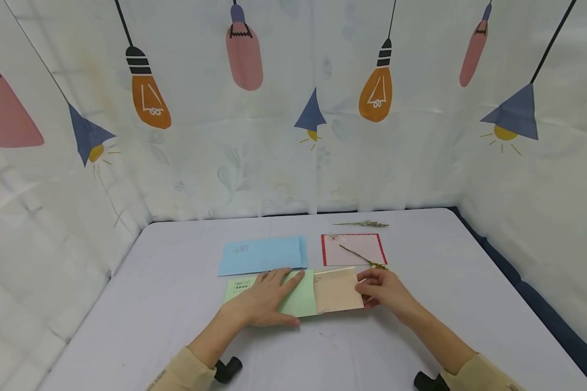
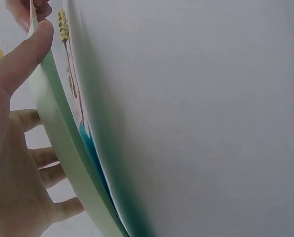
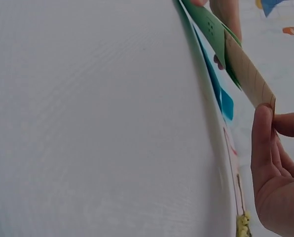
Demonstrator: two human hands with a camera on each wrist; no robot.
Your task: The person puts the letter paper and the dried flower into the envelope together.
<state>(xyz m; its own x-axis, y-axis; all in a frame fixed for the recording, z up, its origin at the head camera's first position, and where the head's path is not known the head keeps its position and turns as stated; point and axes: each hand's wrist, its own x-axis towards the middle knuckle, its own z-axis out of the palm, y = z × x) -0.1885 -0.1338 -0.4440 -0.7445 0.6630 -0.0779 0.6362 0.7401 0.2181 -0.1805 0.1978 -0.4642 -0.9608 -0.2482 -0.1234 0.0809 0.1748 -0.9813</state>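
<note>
My left hand (image 1: 264, 304) rests with fingers spread across a pale green envelope (image 1: 305, 296), its thumb at the near edge. In the left wrist view the envelope (image 2: 63, 133) appears edge-on beside the thumb and fingers. A beige card (image 1: 339, 290) with faint lines extends from the envelope's right end; its left part is hidden inside. At that card's right edge my right hand (image 1: 383, 293) pinches it between thumb and fingers. The right wrist view shows the card (image 3: 248, 74) between those fingertips, tilted above the tabletop.
Behind the green envelope lies a blue envelope (image 1: 264, 256). A pink card with a red border (image 1: 332, 252) lies to its right, with a dried sprig (image 1: 357, 254) across it. Another sprig (image 1: 362, 224) lies farther back. Patterned curtains (image 1: 283, 163) surround the white table (image 1: 176, 260).
</note>
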